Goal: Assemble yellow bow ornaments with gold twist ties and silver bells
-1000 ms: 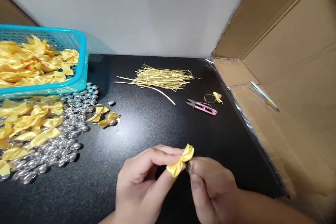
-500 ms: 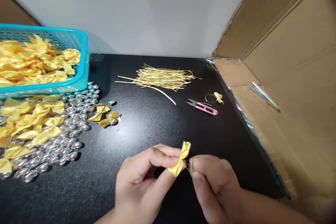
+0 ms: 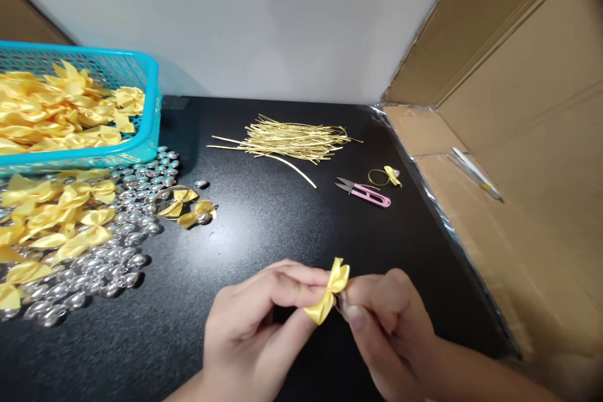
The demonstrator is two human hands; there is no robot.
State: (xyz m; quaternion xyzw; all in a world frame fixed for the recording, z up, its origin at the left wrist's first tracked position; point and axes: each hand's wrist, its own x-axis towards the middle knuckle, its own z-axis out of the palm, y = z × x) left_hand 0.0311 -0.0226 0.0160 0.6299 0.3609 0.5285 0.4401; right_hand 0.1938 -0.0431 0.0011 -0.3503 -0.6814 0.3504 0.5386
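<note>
Pinched between the thumb and forefinger of my left hand is a yellow satin ribbon bow, tilted, with its knot facing up and right. My right hand is closed just right of the bow, thumb against forefinger. A thin cord runs from behind the bow into those fingertips; most of it is hidden. Beyond my hands lie pink-handled thread snips, blades pointing left, and a small bow with a looped gold cord.
A bundle of gold cords lies at the back. On the left stands a turquoise basket full of yellow bows. In front of it, more bows and silver beads spread over the black table. A white pen-like tool rests on cardboard at right.
The bow has tipped and shifted slightly right. My right fingertips have come closer to it, so less of the cord shows between them. Things on the table have stayed put.
</note>
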